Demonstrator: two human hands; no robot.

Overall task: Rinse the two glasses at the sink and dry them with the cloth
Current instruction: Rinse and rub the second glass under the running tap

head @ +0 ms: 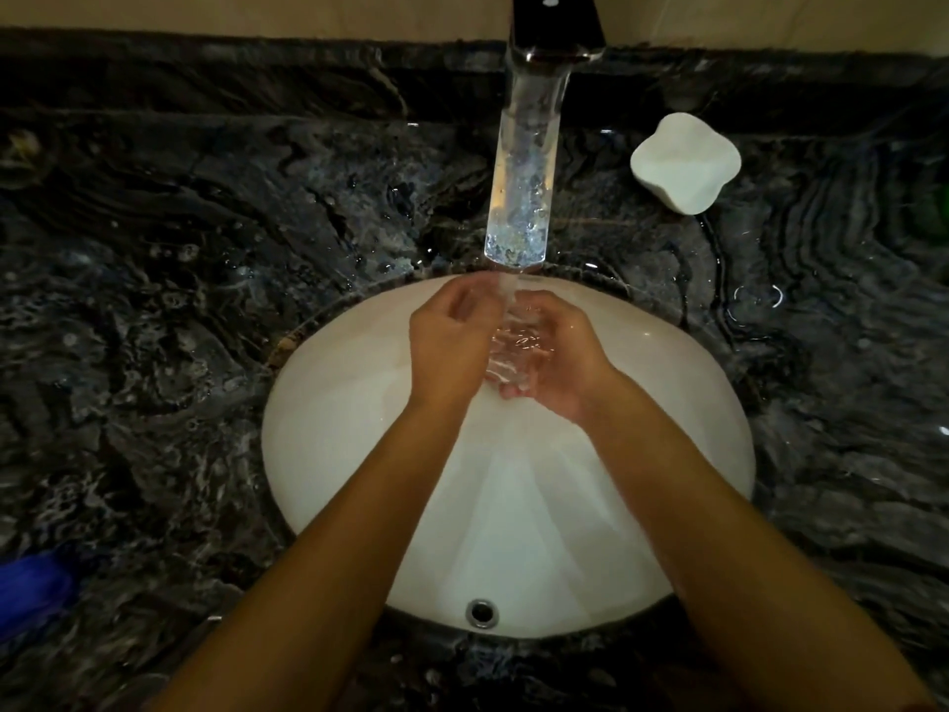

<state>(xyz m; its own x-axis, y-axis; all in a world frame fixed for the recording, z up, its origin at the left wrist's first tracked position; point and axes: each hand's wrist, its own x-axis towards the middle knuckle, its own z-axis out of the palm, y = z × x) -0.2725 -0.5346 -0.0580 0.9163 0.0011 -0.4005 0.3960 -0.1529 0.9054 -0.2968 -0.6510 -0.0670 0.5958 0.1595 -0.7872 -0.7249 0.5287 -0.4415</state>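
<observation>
Nearest to us was the sink [359,454]. Our right hand [560,352] gripped a clear glass [508,346], fingers curled under it. Our left hand [452,341] touched its other side with bent fingers. Beyond the fingers water fell from the faucet [524,161]; farther right, a white soap dish [685,164] stood on the table [154,249].

Dark marble counter [154,249] — white soap dish [685,164], blue cloth [31,593]

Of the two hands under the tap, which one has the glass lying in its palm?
The right hand: the glass lies in its cupped palm. The left hand only curls beside the glass's upper part.
</observation>
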